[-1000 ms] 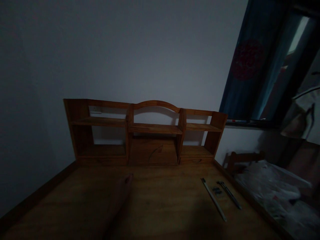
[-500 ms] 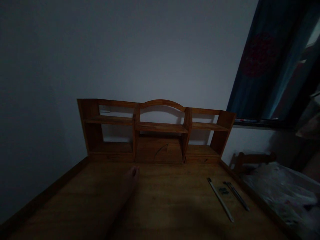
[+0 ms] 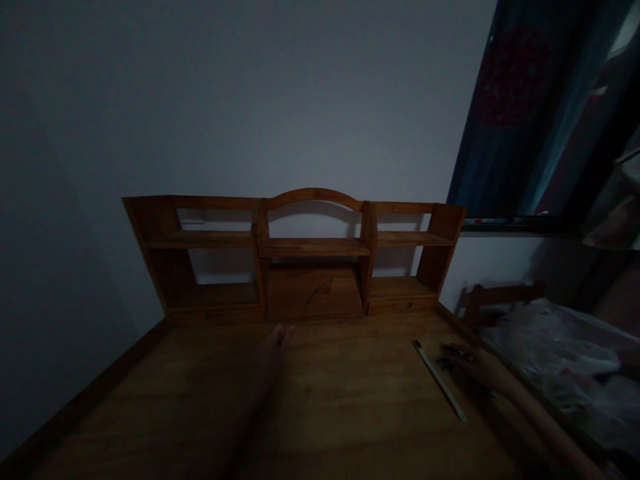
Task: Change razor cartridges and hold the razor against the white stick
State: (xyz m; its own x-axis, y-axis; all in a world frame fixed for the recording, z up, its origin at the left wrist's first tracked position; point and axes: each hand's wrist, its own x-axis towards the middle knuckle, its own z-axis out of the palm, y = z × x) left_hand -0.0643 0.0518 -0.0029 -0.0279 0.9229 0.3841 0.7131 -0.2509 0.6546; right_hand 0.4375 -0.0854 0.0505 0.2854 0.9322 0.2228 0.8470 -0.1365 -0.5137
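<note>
My left hand (image 3: 273, 352) is above the middle of the wooden desk, its fingers curled closed. Whether anything is inside them is too dark to see. At the right side, my right hand (image 3: 473, 365) reaches over a small cluster of dark items (image 3: 453, 353), fingertips at them. Blur and dim light hide whether the fingers grip them. A long thin pale stick (image 3: 440, 381) with a dark far tip lies just left of that hand. The dark slim pen-like tool seen earlier beside the cluster is mostly covered by my right hand.
A wooden desktop shelf unit (image 3: 315, 248) stands along the back of the desk (image 3: 325, 393), against the wall. Raised edging runs along both desk sides. Beyond the right edge are a plastic-covered pile (image 3: 560, 353) and a wooden rail. A dark blue curtain (image 3: 500, 153) hangs at the right.
My right hand has come in from the lower right to the dark items. My left hand has shifted slightly right against the desk. The view has tilted and moved a little.
</note>
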